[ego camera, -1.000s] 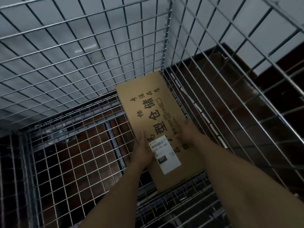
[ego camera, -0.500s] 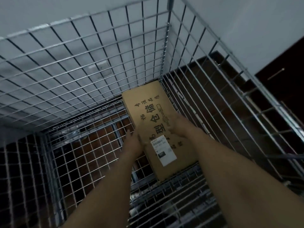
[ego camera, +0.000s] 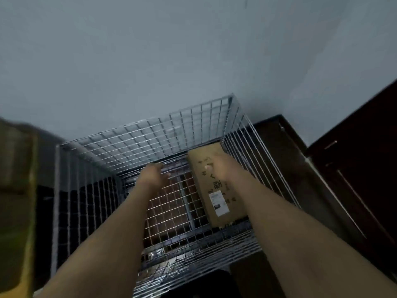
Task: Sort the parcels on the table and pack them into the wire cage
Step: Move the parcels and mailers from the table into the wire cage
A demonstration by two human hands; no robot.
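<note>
Cardboard parcel [ego camera: 214, 181] lies along wire cage's [ego camera: 150, 136] right wall.

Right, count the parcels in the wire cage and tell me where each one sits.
1. The cardboard parcel lies flat on the floor of the wire cage, along its right side into the far right corner. The person's arms cover part of the floor, so another could be hidden.

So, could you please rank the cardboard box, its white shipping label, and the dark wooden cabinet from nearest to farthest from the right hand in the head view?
1. Cardboard box: directly under the right hand, along the cage's right wall.
2. White shipping label: on the box top, nearer the person.
3. Dark wooden cabinet: outside the cage, far right.
</note>
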